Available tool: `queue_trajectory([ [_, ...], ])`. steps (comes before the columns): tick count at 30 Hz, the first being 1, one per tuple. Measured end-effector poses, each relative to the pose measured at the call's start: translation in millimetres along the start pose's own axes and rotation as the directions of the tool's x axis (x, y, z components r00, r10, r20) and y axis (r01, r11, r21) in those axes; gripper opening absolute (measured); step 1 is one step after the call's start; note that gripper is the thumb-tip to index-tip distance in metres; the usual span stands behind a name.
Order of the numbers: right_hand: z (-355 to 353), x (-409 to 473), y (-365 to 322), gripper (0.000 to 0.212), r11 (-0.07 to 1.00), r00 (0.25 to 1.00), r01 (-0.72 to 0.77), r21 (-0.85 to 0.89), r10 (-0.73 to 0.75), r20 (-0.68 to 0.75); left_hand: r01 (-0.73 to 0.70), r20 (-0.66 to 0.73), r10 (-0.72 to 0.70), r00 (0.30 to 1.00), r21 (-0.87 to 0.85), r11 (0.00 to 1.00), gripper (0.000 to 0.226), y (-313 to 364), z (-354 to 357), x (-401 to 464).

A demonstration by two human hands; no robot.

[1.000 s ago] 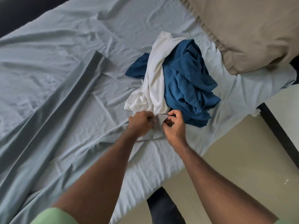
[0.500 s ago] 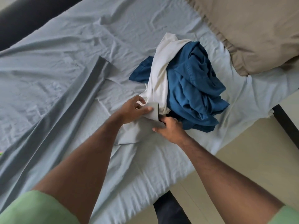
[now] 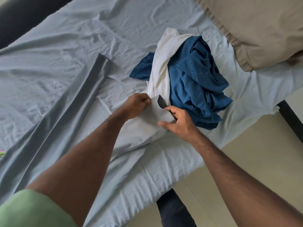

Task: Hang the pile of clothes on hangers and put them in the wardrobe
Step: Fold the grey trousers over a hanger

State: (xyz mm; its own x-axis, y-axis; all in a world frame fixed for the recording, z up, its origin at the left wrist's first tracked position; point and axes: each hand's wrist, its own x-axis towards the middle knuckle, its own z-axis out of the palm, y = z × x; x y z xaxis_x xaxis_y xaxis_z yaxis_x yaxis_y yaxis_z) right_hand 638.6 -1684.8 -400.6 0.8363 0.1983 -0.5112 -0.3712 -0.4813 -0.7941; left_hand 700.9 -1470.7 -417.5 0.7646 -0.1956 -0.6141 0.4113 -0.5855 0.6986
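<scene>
A pile of clothes lies on the bed: a white garment [image 3: 162,66] draped over a crumpled blue garment [image 3: 196,82]. My left hand [image 3: 136,104] pinches the near edge of the white garment with curled fingers. My right hand [image 3: 178,121] grips the same edge just to the right, thumb under and fingers over the fabric. Between the two hands the white cloth is pulled up, and a dark opening [image 3: 161,102] shows in it. No hanger is in view.
The light blue bedsheet [image 3: 65,46] is wrinkled, with a folded grey band [image 3: 91,82] running diagonally on the left. A tan pillow [image 3: 255,27] sits at the top right. Beige floor [image 3: 246,161] and a dark bed frame [image 3: 290,117] lie to the right.
Both hands have shifted along the white garment's near edge and pulled it apart, opening a dark gap. The right hand has turned from lying on the cloth to gripping it.
</scene>
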Motion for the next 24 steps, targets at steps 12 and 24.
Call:
queue_trajectory([
  [12,-2.8,40.9,-61.2,0.011,0.994,0.998,0.066,-0.089,-0.066,0.002,-0.141,0.214,0.076,0.974,0.305,0.942,0.057,23.1,-27.2,-5.3],
  [24,-26.0,31.0,-45.8,0.019,0.933,0.998,0.062,-0.354,-0.050,0.043,-0.144,-0.139,0.212,0.967,0.387,0.911,0.015,35.9,-43.9,16.9],
])
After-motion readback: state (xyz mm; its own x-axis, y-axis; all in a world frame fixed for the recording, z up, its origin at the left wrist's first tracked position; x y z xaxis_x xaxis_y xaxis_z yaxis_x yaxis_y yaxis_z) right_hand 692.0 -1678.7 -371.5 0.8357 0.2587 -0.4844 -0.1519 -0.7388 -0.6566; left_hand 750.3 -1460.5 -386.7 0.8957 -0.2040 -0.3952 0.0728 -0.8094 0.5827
